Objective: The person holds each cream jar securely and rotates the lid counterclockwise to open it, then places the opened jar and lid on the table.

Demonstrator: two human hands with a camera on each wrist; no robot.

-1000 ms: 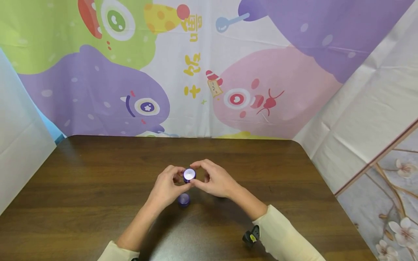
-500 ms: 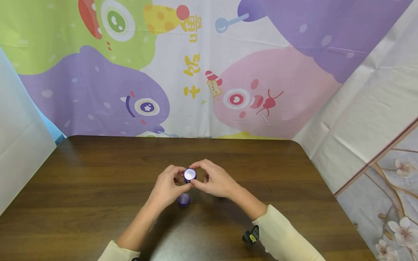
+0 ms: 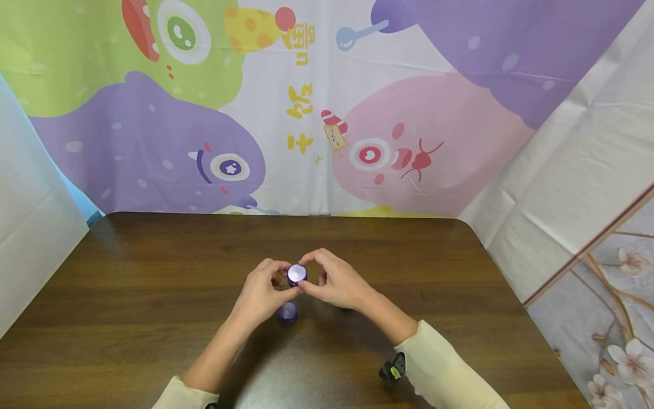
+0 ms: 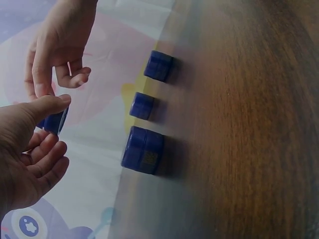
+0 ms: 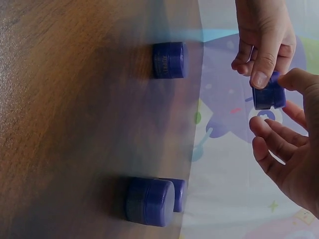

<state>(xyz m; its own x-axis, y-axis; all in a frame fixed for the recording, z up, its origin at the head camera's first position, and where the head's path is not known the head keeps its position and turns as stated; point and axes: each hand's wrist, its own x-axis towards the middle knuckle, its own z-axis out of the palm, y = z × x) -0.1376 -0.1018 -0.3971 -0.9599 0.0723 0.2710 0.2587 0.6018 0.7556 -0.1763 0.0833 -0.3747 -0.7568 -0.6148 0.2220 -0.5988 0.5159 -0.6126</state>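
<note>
A small purple-blue cosmetic jar [image 3: 297, 274] with a pale, shiny top is held above the table between both hands. My left hand [image 3: 259, 291] pinches it from the left with thumb and forefinger. From the right, my right hand [image 3: 339, 279] pinches the same jar at its edge. Another purple jar [image 3: 288, 313] stands on the table just below my left hand. In the left wrist view, three jars stand in a row: a larger jar [image 4: 143, 150], a smaller jar [image 4: 142, 105] and a further jar [image 4: 158, 65]. My right hand mostly hides the others in the head view.
The brown wooden table [image 3: 153, 272] reaches back to a cartoon-printed cloth [image 3: 306, 187]. White cloth [image 3: 541, 170] hangs along the right side, near a flower-patterned panel [image 3: 608, 318]. A black device [image 3: 392, 369] sits at the right sleeve [image 3: 444, 363].
Both hands and the held jar stay nearly in place. The right fingertips shift slightly at the jar's edge, and the jar moves very little. The standing jar has not moved.
</note>
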